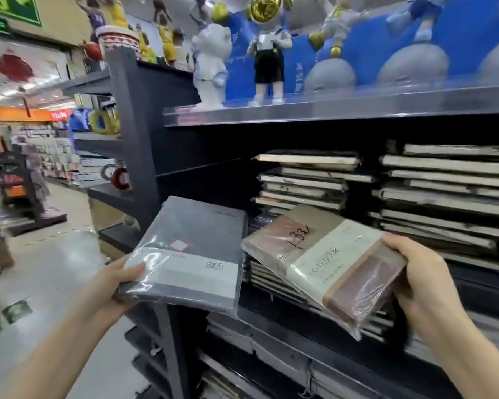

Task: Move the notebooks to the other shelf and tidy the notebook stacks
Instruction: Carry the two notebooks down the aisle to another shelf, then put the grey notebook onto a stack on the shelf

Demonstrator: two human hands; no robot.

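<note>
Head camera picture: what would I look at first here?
Two plastic-wrapped notebooks up front: a grey notebook in the left hand and a brown notebook with a cream NOTEBOOK band in the right hand. Behind them, uneven stacks of dark notebooks sit on the black shelf. On the top shelf stands a white astronaut figurine with a gold helmet.

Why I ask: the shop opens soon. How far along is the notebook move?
Done: hard to judge; two tall notebook stacks already stand side by side. In hand: the left hand grips a grey plastic-wrapped notebook, the right hand a brown-and-cream wrapped notebook. Left: both need placing, and the stacks' edges are ragged.
</note>
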